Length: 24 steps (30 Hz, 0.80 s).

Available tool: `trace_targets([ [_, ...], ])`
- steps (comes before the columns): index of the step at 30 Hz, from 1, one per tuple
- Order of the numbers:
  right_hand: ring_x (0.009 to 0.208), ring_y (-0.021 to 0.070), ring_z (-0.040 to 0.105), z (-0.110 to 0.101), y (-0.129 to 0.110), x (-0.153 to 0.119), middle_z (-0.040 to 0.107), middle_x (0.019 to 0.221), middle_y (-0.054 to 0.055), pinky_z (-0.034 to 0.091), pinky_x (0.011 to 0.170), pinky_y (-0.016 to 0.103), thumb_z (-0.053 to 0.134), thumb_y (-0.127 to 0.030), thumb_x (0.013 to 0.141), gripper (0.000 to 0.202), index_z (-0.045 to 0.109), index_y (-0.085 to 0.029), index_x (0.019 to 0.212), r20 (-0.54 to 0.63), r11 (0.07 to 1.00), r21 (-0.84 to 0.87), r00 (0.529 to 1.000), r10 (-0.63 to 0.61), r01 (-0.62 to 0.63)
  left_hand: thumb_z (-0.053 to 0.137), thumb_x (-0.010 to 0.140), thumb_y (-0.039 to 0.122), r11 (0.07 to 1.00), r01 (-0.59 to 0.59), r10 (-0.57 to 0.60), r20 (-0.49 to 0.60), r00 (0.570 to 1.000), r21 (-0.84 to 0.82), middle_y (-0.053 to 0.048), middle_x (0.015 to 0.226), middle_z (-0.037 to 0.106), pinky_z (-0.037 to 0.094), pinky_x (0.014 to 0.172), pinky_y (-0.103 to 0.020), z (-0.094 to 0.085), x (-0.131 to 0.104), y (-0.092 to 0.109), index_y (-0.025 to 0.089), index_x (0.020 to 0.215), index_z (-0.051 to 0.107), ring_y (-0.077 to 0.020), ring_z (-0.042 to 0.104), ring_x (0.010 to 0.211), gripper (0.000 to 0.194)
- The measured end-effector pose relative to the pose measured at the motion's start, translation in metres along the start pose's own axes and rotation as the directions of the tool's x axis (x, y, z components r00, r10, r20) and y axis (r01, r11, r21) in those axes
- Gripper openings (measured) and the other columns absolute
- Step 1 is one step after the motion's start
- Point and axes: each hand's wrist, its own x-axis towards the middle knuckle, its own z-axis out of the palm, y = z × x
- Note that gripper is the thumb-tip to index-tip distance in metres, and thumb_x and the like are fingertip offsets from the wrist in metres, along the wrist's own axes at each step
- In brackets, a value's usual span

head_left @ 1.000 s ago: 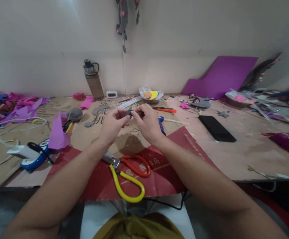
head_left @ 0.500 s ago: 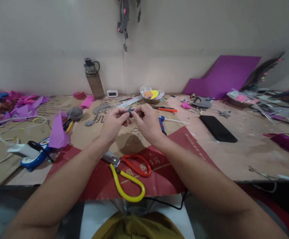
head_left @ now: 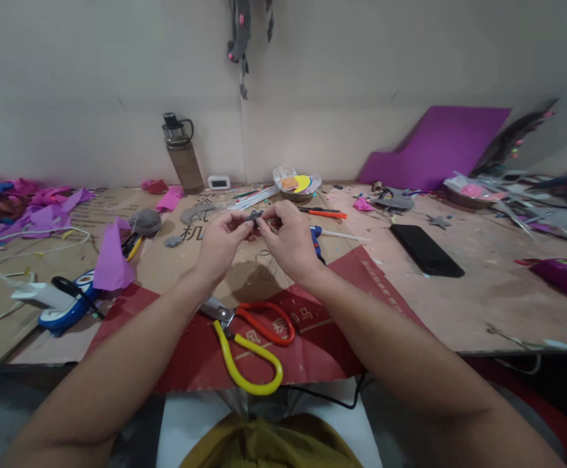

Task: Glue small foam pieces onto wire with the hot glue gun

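Observation:
A small grey felt piece (head_left: 255, 216), star-like in outline, is pinched between both hands above the cardboard. My left hand (head_left: 224, 243) is closed on its left side with thumb and fingertips. From the right, my right hand (head_left: 288, 239) grips the same piece, fingers curled. Part of the piece is hidden by the fingers. Scissors (head_left: 247, 335) with one red and one yellow handle lie nearer me, between my forearms. A blue glue gun (head_left: 316, 244) is partly hidden behind my right hand. Left of my hands lie a grey felt cutout (head_left: 173, 241) and a grey crescent (head_left: 197, 214).
A black phone (head_left: 426, 250) and a grey star (head_left: 438, 221) lie on the right. Behind my hands are a box cutter (head_left: 327, 212) and a filled bowl (head_left: 297, 194). A bottle (head_left: 184, 156) stands by the wall; grey yarn (head_left: 145, 222) and purple felt (head_left: 114, 253) lie left.
Both hands keep hold of the grey felt piece, with only a slight shift of the fingers. The whole view has moved a little; the objects on the table stay where they were.

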Motion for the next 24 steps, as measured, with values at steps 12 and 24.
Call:
trace_targets([
  [12,0.072,0.0151,0.048,-0.001,-0.0016,-0.0013,0.054,0.077,0.002,0.037,0.068,0.029,0.057,-0.017,0.083,0.012,0.051,-0.02,0.073,0.029,1.0,0.021,0.999,-0.021,0.021,0.075,0.07,0.024,0.997,0.047,-0.048,-0.02,0.999,-0.063,0.001,0.071,0.063,0.048,0.063,-0.022,0.0034,0.0002,0.0005,0.015,0.077,0.062,-0.0087,0.058,0.062,0.017],
  [24,0.071,0.0137,0.05,0.0006,-0.0032,-0.0034,0.058,0.079,0.002,0.038,0.067,0.028,0.057,-0.016,0.084,0.004,0.057,-0.018,0.08,0.028,0.997,0.079,1.0,-0.002,0.0,0.074,0.067,0.021,0.992,0.049,-0.061,-0.1,0.993,-0.117,0.002,0.069,0.062,0.05,0.059,-0.022,0.0057,0.0002,0.0048,0.015,0.076,0.059,-0.0088,0.062,0.059,0.019],
])
